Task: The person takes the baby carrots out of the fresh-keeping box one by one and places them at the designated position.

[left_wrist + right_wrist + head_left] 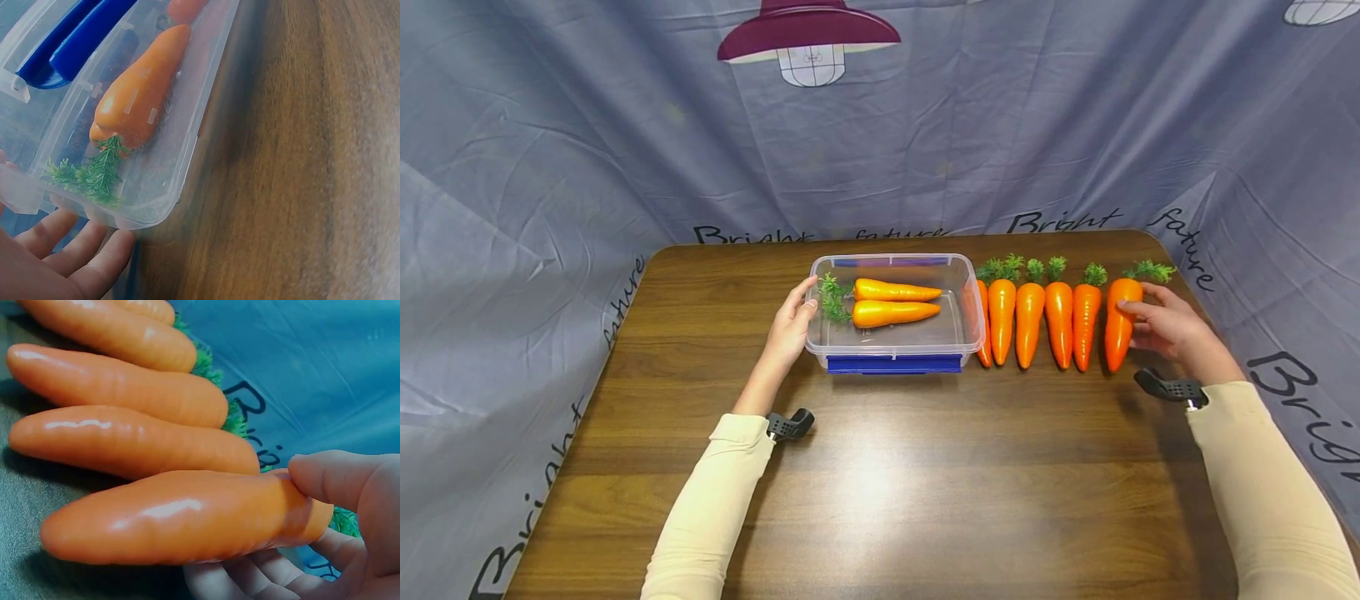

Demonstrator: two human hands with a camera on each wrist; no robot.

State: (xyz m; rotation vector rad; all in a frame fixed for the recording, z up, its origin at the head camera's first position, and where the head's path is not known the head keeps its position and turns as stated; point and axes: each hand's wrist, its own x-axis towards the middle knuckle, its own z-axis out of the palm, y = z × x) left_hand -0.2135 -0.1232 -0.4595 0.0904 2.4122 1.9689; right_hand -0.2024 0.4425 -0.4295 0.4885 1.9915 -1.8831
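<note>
A clear plastic food container (895,339) with blue side clips stands on the table, two carrots (895,314) lying inside with their green tops to the left. At its left end my left hand (790,321) holds the rim; in the left wrist view several fingertips (106,262) touch the end wall. To the right, several glossy carrots (1028,325) lie in a row, tops away from me. My right hand (1176,325) grips the rightmost carrot (175,519) near its leafy end, thumb on top and fingers beneath. Its tip points toward me.
The wooden table (880,467) ends at a grey-blue curtain (910,167) along the back and both sides. The leftmost carrot of the row (983,333) lies right beside the container's right wall, partly behind it. Black devices (790,425) are worn on both wrists.
</note>
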